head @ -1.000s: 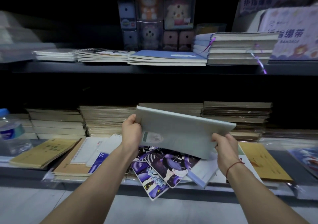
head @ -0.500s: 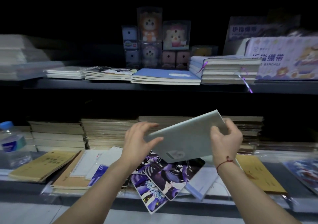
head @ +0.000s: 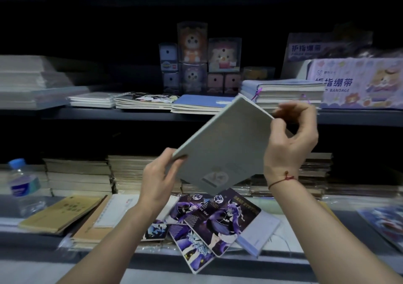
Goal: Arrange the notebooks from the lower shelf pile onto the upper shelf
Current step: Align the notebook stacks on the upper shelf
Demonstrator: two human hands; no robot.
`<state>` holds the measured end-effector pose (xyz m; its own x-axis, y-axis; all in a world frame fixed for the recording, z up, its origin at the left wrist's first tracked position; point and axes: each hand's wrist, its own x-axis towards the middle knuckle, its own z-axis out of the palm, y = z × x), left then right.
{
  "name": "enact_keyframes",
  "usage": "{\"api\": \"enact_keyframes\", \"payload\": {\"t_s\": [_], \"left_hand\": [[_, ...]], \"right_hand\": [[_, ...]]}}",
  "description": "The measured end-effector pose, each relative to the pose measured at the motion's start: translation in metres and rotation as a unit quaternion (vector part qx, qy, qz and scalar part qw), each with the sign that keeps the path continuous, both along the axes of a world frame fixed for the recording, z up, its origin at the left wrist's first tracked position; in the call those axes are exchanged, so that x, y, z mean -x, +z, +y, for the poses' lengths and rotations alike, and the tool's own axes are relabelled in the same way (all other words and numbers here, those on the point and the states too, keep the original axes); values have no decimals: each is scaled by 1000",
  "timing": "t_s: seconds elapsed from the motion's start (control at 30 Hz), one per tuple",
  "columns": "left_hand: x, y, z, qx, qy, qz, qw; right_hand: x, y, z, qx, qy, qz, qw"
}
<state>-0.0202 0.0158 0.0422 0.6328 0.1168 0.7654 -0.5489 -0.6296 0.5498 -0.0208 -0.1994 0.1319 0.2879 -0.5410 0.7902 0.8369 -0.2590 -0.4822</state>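
Note:
A pale grey-green notebook is held tilted in the air between the two shelves, its top corner level with the upper shelf. My left hand grips its lower left edge. My right hand pinches its right edge near the top. Below lies the lower shelf pile: purple illustrated notebooks, a white one, and tan ones. On the upper shelf lie a blue notebook stack, a thicker stack with purple ribbons and an illustrated stack.
A water bottle stands at the lower left. Stacks of brown-edged books line the back of the lower shelf. Toy boxes and a bandage display box stand on the upper shelf. Wrapped packs sit at the upper left.
The notebook has risen and turned from lying nearly flat to standing steeply tilted, its top corner now at the upper shelf. Both hands shifted their grip as it turned.

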Motion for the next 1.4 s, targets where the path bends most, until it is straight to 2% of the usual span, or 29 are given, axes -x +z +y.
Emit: {"api": "enact_keyframes", "payload": {"t_s": [0.2,0.33,0.53,0.7,0.83,0.93,1.17,1.4], "left_hand": [[8,15,6,48,97,-54,993],[9,27,3,155,69,-40,985],[10,40,-3,250,34,-20,968],[7,59,-8,329,-22,0,944],[4,73,-12,357,-45,3,933],[3,80,-13,348,-43,22,936],[3,86,-13,348,-17,23,937],[12,101,-11,379,-95,43,920]], "right_hand": [[-5,-11,-6,-6,-33,2,999],[-7,-17,-4,-47,24,62,997],[-12,-25,7,-96,168,124,973],[-14,-36,15,4,190,204,960],[-9,-40,20,78,280,297,909],[0,-37,25,94,315,317,890],[7,-24,33,84,284,293,909],[10,0,36,62,264,268,924]]}}
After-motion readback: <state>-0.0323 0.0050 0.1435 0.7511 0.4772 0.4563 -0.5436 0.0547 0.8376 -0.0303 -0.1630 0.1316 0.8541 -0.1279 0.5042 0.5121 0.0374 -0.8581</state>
